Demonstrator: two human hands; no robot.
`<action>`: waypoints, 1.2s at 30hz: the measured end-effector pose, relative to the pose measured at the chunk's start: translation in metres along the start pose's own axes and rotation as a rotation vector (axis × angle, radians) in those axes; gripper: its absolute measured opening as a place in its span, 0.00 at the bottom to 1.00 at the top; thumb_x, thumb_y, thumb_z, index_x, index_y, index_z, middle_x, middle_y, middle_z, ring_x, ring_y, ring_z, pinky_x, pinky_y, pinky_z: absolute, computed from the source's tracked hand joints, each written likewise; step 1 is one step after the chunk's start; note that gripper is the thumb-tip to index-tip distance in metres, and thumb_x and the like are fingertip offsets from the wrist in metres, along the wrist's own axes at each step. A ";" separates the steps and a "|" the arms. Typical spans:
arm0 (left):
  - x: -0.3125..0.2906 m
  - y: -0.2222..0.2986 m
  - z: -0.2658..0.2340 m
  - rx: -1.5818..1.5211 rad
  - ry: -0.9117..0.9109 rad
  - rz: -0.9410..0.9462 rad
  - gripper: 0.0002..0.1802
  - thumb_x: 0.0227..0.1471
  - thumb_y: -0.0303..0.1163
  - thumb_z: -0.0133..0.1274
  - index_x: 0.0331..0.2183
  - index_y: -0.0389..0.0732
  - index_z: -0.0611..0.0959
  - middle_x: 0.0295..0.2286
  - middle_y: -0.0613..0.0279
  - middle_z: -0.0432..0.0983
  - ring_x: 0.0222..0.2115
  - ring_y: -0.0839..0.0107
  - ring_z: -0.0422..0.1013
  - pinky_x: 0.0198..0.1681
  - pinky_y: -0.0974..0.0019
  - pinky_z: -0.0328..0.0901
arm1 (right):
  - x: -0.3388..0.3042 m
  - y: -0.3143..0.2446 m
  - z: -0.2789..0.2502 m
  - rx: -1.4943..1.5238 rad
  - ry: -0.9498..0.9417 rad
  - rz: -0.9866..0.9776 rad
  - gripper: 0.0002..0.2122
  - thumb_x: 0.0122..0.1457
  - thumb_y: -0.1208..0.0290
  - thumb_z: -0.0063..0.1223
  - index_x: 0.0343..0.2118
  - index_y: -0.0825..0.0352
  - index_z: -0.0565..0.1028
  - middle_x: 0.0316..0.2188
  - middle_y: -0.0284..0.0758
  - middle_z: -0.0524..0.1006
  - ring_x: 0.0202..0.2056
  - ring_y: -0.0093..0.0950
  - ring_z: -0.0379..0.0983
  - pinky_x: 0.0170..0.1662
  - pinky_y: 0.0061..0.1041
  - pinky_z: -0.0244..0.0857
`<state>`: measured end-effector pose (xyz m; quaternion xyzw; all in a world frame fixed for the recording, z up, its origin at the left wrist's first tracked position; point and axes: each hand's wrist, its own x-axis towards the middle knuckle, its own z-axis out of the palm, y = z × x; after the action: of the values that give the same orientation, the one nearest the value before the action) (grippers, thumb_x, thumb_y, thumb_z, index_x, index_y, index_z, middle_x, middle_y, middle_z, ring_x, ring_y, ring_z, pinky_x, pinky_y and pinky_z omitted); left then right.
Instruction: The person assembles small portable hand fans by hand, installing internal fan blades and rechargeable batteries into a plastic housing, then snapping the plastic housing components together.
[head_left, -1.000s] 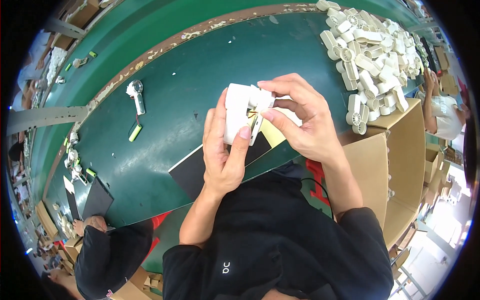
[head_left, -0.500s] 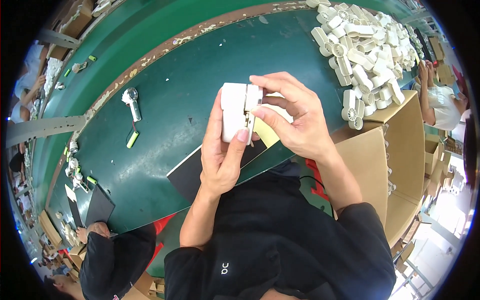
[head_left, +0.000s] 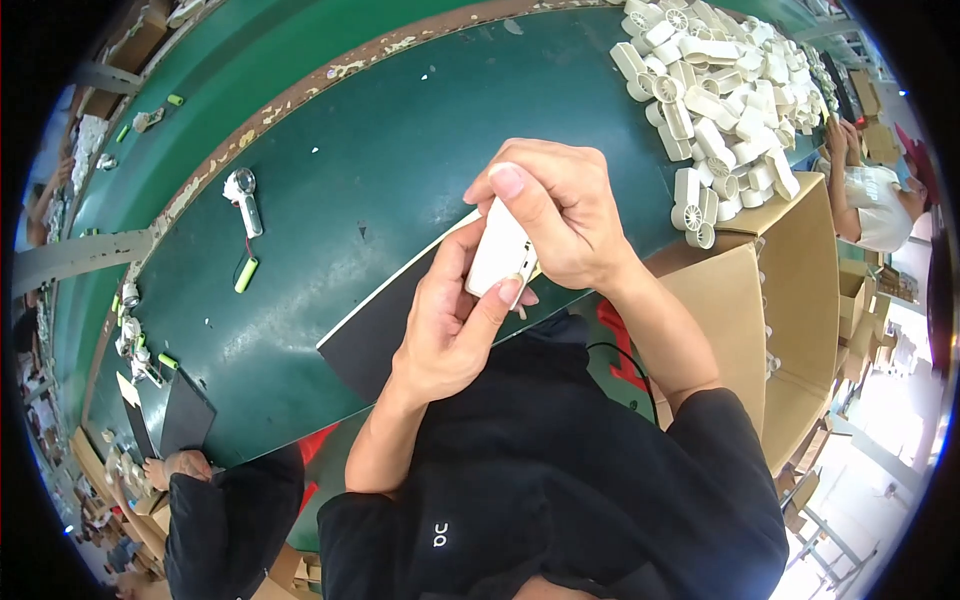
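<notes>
Above the near edge of the bench I hold a small white plastic fan housing [head_left: 493, 258], tilted, between both hands. My left hand [head_left: 440, 340] grips its lower end, the thumb pressed near a slot along its edge. Over its upper end my right hand [head_left: 570, 215] is closed, with the thumb laid across the top. The right fingers hide that end of the housing. Beneath my hands lies a black board [head_left: 375, 330] with a pale edge.
Cream fan housings [head_left: 715, 110] are heaped at the far right, beside an open cardboard box [head_left: 720, 320]. Left on the green bench [head_left: 320, 230] sits a small fan assembly [head_left: 246, 205] wired to a green battery [head_left: 246, 275]. A co-worker's hand [head_left: 185, 465] is at the lower left.
The housing has turned and tilted in my grip. My right hand has shifted from pinching its side to wrapping round its upper end. The whole view has shifted slightly.
</notes>
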<state>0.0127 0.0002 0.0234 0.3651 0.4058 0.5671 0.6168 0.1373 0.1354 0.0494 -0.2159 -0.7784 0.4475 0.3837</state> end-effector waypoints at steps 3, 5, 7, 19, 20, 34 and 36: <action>0.000 -0.003 -0.002 0.007 0.001 0.008 0.29 0.66 0.28 0.52 0.63 0.30 0.64 0.44 0.54 0.77 0.40 0.69 0.77 0.44 0.66 0.72 | 0.000 0.000 0.003 -0.041 0.016 -0.020 0.18 0.71 0.66 0.46 0.28 0.72 0.80 0.20 0.37 0.77 0.21 0.26 0.73 0.26 0.25 0.64; 0.001 -0.006 -0.002 -0.003 0.010 0.013 0.31 0.64 0.27 0.55 0.63 0.29 0.64 0.43 0.53 0.77 0.39 0.68 0.78 0.44 0.67 0.73 | 0.001 0.001 0.005 -0.093 0.068 -0.057 0.19 0.71 0.67 0.45 0.26 0.73 0.80 0.18 0.36 0.76 0.19 0.26 0.70 0.24 0.26 0.61; 0.001 -0.004 -0.001 0.594 0.150 0.334 0.33 0.57 0.27 0.62 0.59 0.28 0.70 0.39 0.49 0.79 0.35 0.62 0.79 0.39 0.66 0.73 | 0.000 0.002 0.007 -0.089 0.091 -0.037 0.19 0.70 0.67 0.45 0.25 0.73 0.79 0.17 0.36 0.75 0.19 0.25 0.69 0.23 0.26 0.60; 0.002 -0.012 0.005 0.849 0.242 0.386 0.35 0.48 0.27 0.68 0.55 0.24 0.73 0.32 0.42 0.80 0.29 0.52 0.80 0.31 0.59 0.74 | -0.002 0.003 0.016 -0.279 0.097 0.041 0.20 0.68 0.67 0.47 0.17 0.70 0.70 0.13 0.39 0.68 0.15 0.34 0.63 0.20 0.33 0.55; 0.003 -0.012 0.004 0.844 0.232 0.401 0.35 0.48 0.27 0.68 0.55 0.24 0.73 0.33 0.42 0.80 0.29 0.51 0.80 0.31 0.59 0.74 | -0.002 0.003 0.018 -0.271 0.133 0.057 0.23 0.67 0.65 0.49 0.15 0.69 0.65 0.11 0.40 0.64 0.14 0.41 0.59 0.20 0.37 0.53; 0.006 -0.024 0.004 0.597 0.234 0.313 0.33 0.52 0.24 0.64 0.57 0.24 0.72 0.38 0.42 0.81 0.37 0.57 0.82 0.41 0.64 0.74 | 0.010 -0.008 0.009 -0.279 -0.009 0.379 0.32 0.72 0.45 0.36 0.21 0.70 0.72 0.14 0.38 0.68 0.19 0.34 0.64 0.26 0.34 0.59; 0.005 -0.026 0.005 0.518 0.248 0.210 0.31 0.54 0.24 0.63 0.57 0.25 0.72 0.39 0.44 0.82 0.38 0.60 0.82 0.42 0.66 0.74 | 0.010 -0.007 0.003 -0.274 -0.133 0.459 0.35 0.72 0.40 0.33 0.26 0.71 0.77 0.17 0.35 0.70 0.23 0.27 0.67 0.29 0.30 0.60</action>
<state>0.0278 0.0033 0.0011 0.4783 0.5689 0.5458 0.3870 0.1290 0.1372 0.0589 -0.4067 -0.7858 0.4266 0.1874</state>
